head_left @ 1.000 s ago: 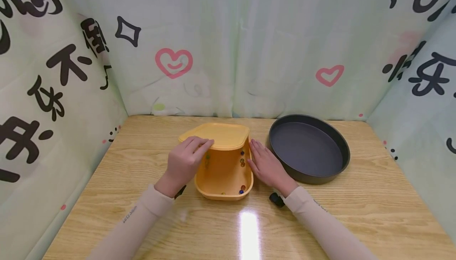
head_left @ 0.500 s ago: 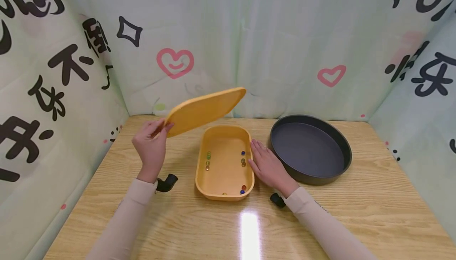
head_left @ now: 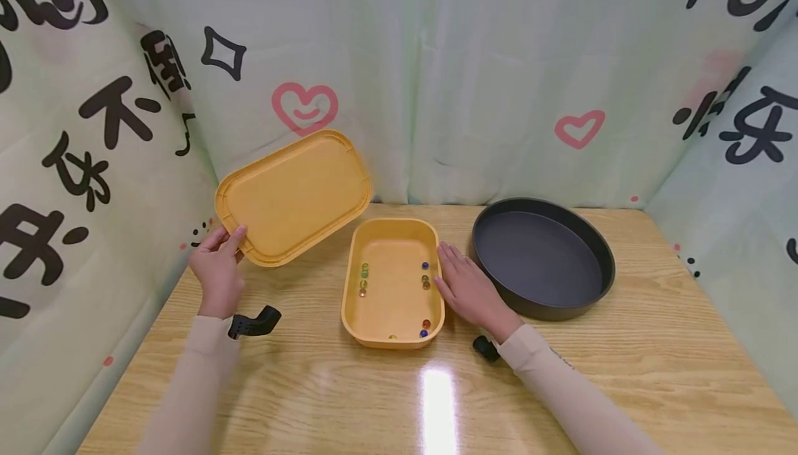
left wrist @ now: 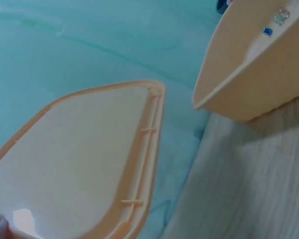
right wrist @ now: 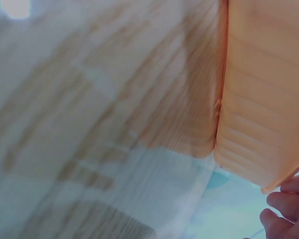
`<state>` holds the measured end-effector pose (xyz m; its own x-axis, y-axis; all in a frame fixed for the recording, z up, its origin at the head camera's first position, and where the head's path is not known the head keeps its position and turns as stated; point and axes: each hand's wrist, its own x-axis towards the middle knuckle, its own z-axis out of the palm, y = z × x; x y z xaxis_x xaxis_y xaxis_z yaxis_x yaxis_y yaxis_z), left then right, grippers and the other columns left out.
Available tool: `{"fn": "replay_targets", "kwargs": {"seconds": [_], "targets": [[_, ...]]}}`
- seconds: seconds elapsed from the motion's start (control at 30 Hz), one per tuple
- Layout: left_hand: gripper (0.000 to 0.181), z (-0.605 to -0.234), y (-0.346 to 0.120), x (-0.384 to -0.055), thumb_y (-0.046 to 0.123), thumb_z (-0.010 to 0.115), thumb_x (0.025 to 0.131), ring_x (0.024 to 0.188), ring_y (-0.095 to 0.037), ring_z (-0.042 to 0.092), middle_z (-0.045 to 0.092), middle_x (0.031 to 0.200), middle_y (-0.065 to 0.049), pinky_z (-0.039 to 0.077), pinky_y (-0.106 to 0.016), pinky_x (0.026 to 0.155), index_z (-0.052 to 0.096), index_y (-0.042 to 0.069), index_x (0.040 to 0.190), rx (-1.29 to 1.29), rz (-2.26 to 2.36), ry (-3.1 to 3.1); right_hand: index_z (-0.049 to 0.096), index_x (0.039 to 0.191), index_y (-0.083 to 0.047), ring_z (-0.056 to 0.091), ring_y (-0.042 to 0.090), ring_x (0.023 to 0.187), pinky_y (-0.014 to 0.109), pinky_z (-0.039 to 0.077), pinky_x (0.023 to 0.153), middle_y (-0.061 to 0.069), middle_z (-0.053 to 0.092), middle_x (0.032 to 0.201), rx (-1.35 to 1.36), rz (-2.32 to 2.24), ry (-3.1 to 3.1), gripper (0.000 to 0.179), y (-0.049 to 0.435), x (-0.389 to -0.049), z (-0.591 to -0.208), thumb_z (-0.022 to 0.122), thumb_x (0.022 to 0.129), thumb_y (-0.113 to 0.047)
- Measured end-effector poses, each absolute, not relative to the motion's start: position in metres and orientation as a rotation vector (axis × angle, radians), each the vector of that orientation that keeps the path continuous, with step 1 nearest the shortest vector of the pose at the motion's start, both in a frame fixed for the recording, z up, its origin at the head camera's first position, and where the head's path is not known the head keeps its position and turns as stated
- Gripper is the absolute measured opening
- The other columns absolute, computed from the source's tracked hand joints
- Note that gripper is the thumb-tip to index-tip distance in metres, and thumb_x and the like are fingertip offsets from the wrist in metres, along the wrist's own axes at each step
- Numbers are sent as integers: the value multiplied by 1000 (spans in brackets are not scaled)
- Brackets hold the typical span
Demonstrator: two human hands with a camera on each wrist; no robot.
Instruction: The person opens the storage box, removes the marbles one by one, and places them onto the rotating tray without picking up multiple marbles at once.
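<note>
My left hand (head_left: 218,271) pinches the lower left corner of an orange-yellow plastic lid (head_left: 296,195), held tilted with its ridged underside toward me. In the left wrist view the lid (left wrist: 79,154) fills the lower left, with a thumb tip at its edge. The matching rectangular container (head_left: 394,323) stands uncovered on the table. Inside lie several glass marbles (head_left: 425,282), along both sides and near the front. My right hand (head_left: 470,292) rests with straight fingers against the container's right wall; in the right wrist view its fingertips (right wrist: 289,204) are at the rim.
A round dark grey pan (head_left: 542,261) stands just right of my right hand. Behind the wooden table (head_left: 349,399) and along both sides hangs a pale printed curtain (head_left: 486,81). A black wrist camera (head_left: 255,321) sits on my left wrist.
My left hand has lifted the lid off the container and carried it left, turning its underside toward me. The container's inside is now uncovered. My right hand has stayed in place.
</note>
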<state>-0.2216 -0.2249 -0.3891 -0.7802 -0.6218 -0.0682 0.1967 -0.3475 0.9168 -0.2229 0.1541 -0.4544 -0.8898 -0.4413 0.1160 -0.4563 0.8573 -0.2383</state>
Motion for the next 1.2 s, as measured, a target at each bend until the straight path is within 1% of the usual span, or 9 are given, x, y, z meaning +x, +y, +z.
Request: {"fn": "replay_targets", "kwargs": {"seconds": [0.1,0.3,0.6,0.87,0.97,1.03,1.1,1.17,1.2], "targets": [[11,-394,-239,-219,4,74,76,60,-6,63,59,74,1,54,-17,56,71,12,81,682,-2251,-1397,23,148,2,25,33,142,49,26,114,18,26,154,717,406,-2976,59,154,-223,-455,40,100,-30],[12,-405,-271,-217,0,70,79,60,-6,65,67,70,3,54,-19,55,65,11,80,845,-2444,-1379,22,148,1,25,33,143,49,26,114,17,25,154,712,413,-2981,60,154,-224,-455,40,100,-29],[24,-426,-307,-222,9,67,84,57,-2,57,62,61,10,49,-15,52,65,22,64,1006,-2381,-1737,23,148,1,26,33,142,50,27,113,17,26,154,717,403,-2965,59,155,-224,-455,41,100,-29],[31,-444,-331,-229,17,66,87,55,0,49,55,57,16,44,-14,51,63,26,58,907,-2153,-2225,22,148,2,26,33,142,50,27,114,17,25,154,716,411,-2973,60,155,-224,-454,41,100,-30],[14,-449,-335,-233,19,67,86,53,-1,46,51,56,15,42,-15,51,69,13,73,875,-1879,-2425,22,148,2,26,33,142,50,26,114,17,25,154,712,410,-2975,60,155,-224,-454,41,100,-30],[23,-452,-337,-236,21,66,86,57,-2,46,60,66,3,41,-15,52,70,-1,94,859,-1644,-2575,22,148,1,26,32,142,49,26,114,17,25,154,711,408,-2977,60,155,-223,-454,40,100,-30],[45,-455,-338,-238,23,65,87,66,-7,50,67,86,-16,39,-13,53,60,-12,116,857,-1467,-2681,22,148,1,25,32,143,49,26,114,17,25,154,710,415,-2981,60,155,-223,-454,40,100,-30],[54,-456,-338,-239,24,62,89,79,-16,55,61,114,-29,39,-12,56,51,-14,126,847,-1359,-2755,22,148,1,25,32,143,49,26,114,16,25,154,710,420,-2988,60,155,-223,-454,39,100,-31],[54,-457,-337,-240,24,61,89,86,-21,56,54,126,-30,40,-12,58,50,-14,127,841,-1310,-2782,22,148,1,25,32,143,49,26,114,16,25,154,710,422,-2992,60,155,-223,-454,39,100,-31]]}}
